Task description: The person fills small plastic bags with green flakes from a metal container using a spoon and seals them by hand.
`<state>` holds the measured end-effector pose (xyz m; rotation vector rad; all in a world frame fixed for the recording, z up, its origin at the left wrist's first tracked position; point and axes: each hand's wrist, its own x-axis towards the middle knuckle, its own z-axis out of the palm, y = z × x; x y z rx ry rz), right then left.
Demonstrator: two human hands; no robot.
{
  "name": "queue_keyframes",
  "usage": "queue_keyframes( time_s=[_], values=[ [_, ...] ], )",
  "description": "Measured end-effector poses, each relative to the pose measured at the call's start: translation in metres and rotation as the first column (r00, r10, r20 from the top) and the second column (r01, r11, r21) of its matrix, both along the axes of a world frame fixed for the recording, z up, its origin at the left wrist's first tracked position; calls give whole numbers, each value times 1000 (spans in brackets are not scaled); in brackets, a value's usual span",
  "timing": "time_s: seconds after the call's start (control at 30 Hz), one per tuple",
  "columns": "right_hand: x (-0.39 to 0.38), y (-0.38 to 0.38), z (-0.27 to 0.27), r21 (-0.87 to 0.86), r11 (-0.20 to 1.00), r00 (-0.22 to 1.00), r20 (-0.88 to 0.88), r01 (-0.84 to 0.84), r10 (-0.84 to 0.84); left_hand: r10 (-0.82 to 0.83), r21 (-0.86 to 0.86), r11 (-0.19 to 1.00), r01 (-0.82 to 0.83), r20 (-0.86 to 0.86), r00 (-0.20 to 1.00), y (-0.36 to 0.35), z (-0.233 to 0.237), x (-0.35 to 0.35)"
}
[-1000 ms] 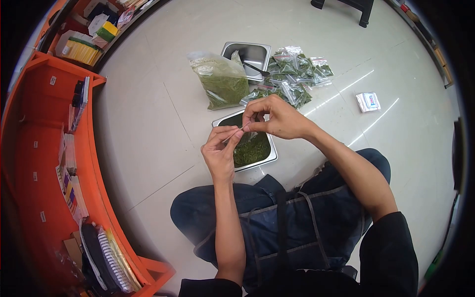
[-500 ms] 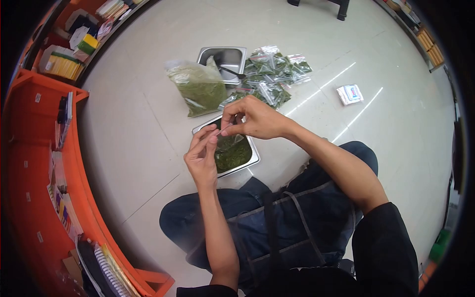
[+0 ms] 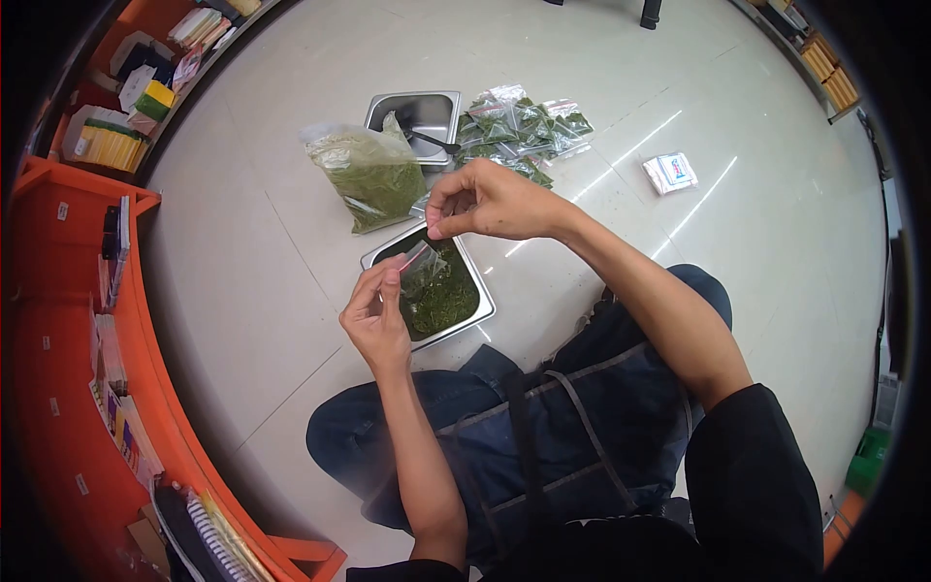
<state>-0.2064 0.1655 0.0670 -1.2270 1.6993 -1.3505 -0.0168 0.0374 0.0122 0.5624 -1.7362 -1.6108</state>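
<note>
My left hand (image 3: 376, 315) is closed, its thumb and fingers pinching one end of the red-striped top of a small clear zip bag (image 3: 423, 274). At the strip's other end my right hand (image 3: 493, 201) is also closed, fingertips pinched at the bag's upper corner. The bag hangs over a steel pan (image 3: 488, 308) of chopped dark green leaves (image 3: 448, 303); its contents are hard to tell against them. Beyond the pan stands a large clear bag of green flakes (image 3: 373, 184).
A second steel pan (image 3: 376, 100) with a dark spoon (image 3: 434, 143) stands behind. Several filled zip bags (image 3: 524, 126) are heaped beside it. A white packet (image 3: 669, 173) lies at right. An orange shelf (image 3: 145, 320) with books borders the left.
My hands have drawn apart along the bag's top, the left shifting down and leftward, so more of the strip shows. The whole view has shifted slightly.
</note>
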Motion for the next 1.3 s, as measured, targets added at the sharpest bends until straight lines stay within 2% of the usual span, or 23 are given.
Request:
queue_keyframes(
  time_s=[0.1, 0.17, 0.3, 0.37, 0.47, 0.53, 0.67, 0.73, 0.8, 0.9, 0.97, 1.03, 1.1, 1.13, 1.17, 1.2, 1.23, 1.3],
  values=[
    [3, 0, 2, -25, 999, 999, 26, -33, 34, -6, 11, 1000, 6, -16, 1000, -1, -2, 0],
    [6, -2, -7, -96, 993, 997, -40, -74, 70, -15, 10, 1000, 15, -20, 1000, -1, -1, 0],
    [9, -6, -11, -33, 992, 987, -111, -122, 117, -31, 26, 999, 31, -11, 999, 0, -1, 0],
    [10, -7, -15, -157, 981, 978, -192, -111, 80, -58, 23, 998, 59, -57, 997, -3, -8, -1],
    [14, -8, -23, -207, 974, 981, -188, -89, 50, -104, 66, 991, 114, -132, 986, -3, -13, 0],
    [21, -6, -18, -154, 985, 982, -185, -72, 43, -80, -28, 997, 78, -94, 992, -3, -12, 0],
    [32, -10, -26, -195, 980, 985, -173, -47, 12, -87, -9, 996, 87, -77, 993, -5, -13, 0],
    [37, -13, -30, -195, 981, 988, -154, -18, -12, -55, -112, 992, 53, -15, 998, -4, -10, 1],
    [35, -10, -29, -204, 979, 990, -136, 0, -28, -53, -70, 996, 51, -28, 998, -2, -8, 2],
    [27, -10, -18, -199, 978, 982, -187, -66, 28, -85, -60, 995, 85, 7, 996, -5, -10, 3],
    [11, -5, -3, -213, 969, 879, -477, -123, 7, -56, -98, 994, 54, -24, 998, -1, -11, -4],
    [-8, 5, 14, -212, 976, 764, -624, 37, -165, -5, -74, 997, 1, -60, 998, 4, -3, -7],
    [-26, 23, 40, -427, 871, 645, -600, 242, -474, 64, -40, 997, -68, -98, 993, 2, 1, -8],
    [-35, 36, 52, -544, 790, 545, -586, 283, -600, 97, 9, 995, -96, -88, 991, -1, 2, -7],
    [-40, 48, 65, -691, 665, 322, -585, 284, -745, 129, 59, 990, -125, -80, 988, -4, 2, -5],
    [-44, 61, 77, -728, 595, 223, -552, 342, -803, 162, 73, 985, -155, -93, 982, -7, 0, -4],
    [-53, 73, 85, -814, 518, 19, -533, 261, -846, 157, 102, 983, -150, -68, 985, -9, -3, -1],
    [-66, 85, 85, -872, 377, 15, -393, 312, -920, 190, 150, 972, -180, -56, 980, -12, -6, 0]
  ],
)
